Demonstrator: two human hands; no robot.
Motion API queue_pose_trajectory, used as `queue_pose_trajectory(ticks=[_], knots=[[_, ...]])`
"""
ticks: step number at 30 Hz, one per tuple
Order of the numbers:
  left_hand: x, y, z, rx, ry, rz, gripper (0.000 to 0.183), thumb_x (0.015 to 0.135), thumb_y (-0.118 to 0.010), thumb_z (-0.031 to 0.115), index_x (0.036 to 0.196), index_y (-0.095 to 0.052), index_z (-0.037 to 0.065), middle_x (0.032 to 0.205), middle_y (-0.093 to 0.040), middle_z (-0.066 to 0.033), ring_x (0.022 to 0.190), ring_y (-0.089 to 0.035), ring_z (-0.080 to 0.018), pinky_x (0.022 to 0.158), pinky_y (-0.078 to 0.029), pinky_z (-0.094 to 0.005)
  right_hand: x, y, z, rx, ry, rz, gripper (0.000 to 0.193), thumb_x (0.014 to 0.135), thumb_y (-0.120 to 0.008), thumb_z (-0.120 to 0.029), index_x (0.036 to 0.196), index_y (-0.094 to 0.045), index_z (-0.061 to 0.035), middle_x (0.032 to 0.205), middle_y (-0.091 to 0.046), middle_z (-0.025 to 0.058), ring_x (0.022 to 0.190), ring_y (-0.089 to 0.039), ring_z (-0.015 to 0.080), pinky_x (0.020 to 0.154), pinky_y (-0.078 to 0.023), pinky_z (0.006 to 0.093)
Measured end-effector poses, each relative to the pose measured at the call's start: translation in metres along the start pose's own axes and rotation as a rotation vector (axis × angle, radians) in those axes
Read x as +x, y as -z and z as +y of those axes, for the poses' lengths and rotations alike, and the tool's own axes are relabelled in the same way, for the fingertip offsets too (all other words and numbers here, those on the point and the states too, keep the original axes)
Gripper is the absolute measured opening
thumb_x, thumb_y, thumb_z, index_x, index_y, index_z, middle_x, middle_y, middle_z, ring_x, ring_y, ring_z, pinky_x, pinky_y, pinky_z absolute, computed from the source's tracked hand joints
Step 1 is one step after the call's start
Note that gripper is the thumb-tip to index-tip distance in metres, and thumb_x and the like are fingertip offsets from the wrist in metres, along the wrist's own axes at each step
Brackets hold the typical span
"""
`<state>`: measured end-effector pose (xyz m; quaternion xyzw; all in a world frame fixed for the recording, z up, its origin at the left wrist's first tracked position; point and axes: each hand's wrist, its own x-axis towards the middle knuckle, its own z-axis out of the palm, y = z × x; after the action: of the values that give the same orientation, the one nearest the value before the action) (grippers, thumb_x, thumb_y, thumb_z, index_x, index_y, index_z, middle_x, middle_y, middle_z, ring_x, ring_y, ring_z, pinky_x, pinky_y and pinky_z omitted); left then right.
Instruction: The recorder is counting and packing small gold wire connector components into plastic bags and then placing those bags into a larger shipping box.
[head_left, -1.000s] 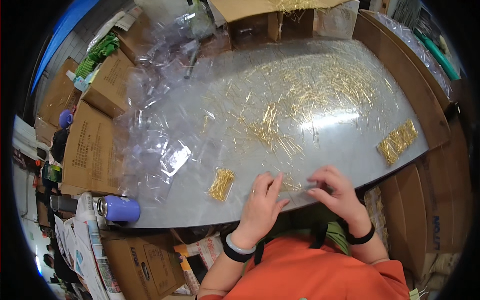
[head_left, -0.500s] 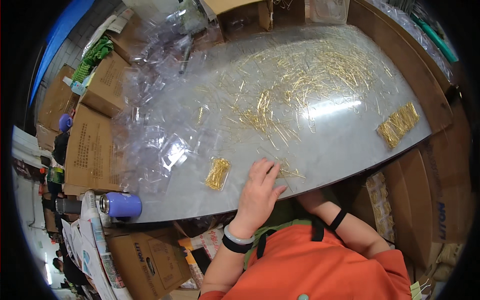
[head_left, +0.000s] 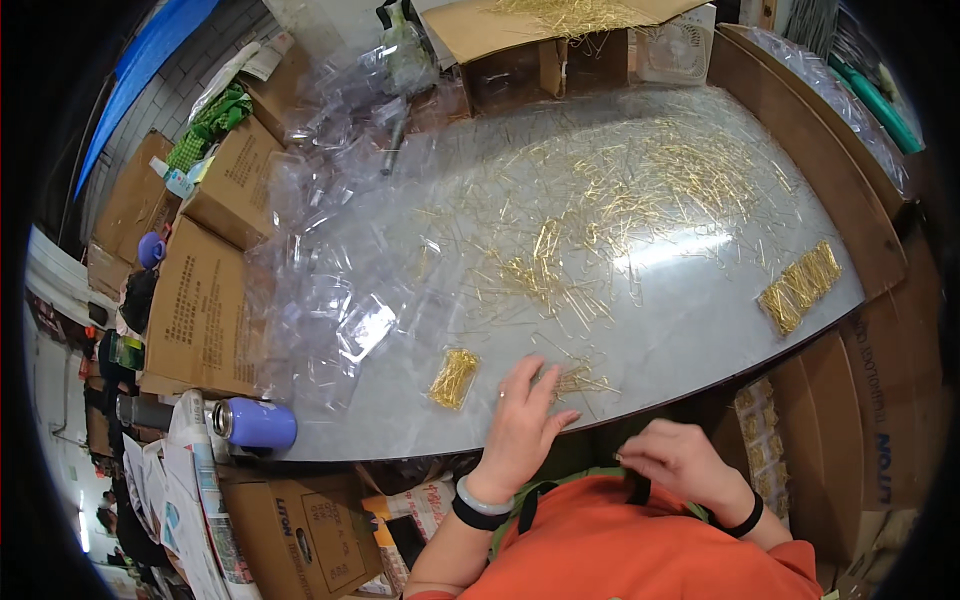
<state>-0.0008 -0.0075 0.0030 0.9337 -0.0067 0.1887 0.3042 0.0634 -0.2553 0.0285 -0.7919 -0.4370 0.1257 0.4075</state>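
My left hand (head_left: 524, 425) rests at the table's near edge, fingers stretched out and apart, beside a small heap of thin gold wire hooks (head_left: 585, 381). My right hand (head_left: 682, 462) is over my lap just off the edge, thumb and fingers pinched together; anything between them is too small to make out. Left of my left hand lies a small clear pack filled with gold hooks (head_left: 454, 379). A longer block of packed gold hooks (head_left: 800, 287) lies near the right end of the table. Loose gold hooks (head_left: 690, 175) spread over the far right, with another cluster (head_left: 543, 268) mid-table.
Clear plastic bags (head_left: 340, 270) cover the table's left side. A purple bottle (head_left: 256, 423) lies at the near left corner. Cardboard boxes (head_left: 203, 310) line the left, and a cardboard wall (head_left: 850, 150) borders the right. An open carton (head_left: 510, 75) stands at the back.
My right hand has come up from below the table edge into sight, fingers pinched. My left hand stays by the small heap. The whole view has shifted slightly, showing more of the back.
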Motion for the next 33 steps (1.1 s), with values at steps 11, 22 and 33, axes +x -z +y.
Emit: queue_pose_trajectory(ticks=[11,22,33], knots=[[-0.017,0.014,0.014,0.136,0.160,0.065,0.030,0.084,-0.079,0.014,0.111,-0.070,0.004,0.104,-0.063,-0.0128,0.093,-0.063,-0.0344,0.080,-0.050,-0.0439,0.076,-0.012,0.003,-0.440,0.089,0.211,0.051,0.082,-0.081,-0.026,0.126,-0.062,-0.0074,0.116,-0.058,0.0101,0.101,-0.056,0.0333,0.086,-0.048,0.0435],[0.009,0.008,0.009,-0.010,0.078,0.025,0.047,0.086,-0.077,0.014,0.127,-0.060,-0.001,0.127,-0.058,-0.0198,0.114,-0.057,-0.0400,0.096,-0.048,-0.0467,0.089,0.023,0.025,-0.109,-0.062,0.027,0.035,0.081,-0.079,-0.013,0.112,-0.065,-0.0045,0.102,-0.061,0.0159,0.091,-0.061,0.0374,0.079,-0.051,0.0443],[0.020,-0.006,0.004,0.151,-0.082,-0.106,0.067,0.088,-0.076,0.020,0.144,-0.047,-0.004,0.140,-0.049,-0.0212,0.136,-0.043,-0.0438,0.114,-0.036,-0.0513,0.069,-0.002,0.035,-0.295,0.231,0.155,0.032,0.080,-0.073,-0.008,0.112,-0.070,-0.0094,0.114,-0.067,0.0069,0.098,-0.061,0.0293,0.087,-0.051,0.0386]])
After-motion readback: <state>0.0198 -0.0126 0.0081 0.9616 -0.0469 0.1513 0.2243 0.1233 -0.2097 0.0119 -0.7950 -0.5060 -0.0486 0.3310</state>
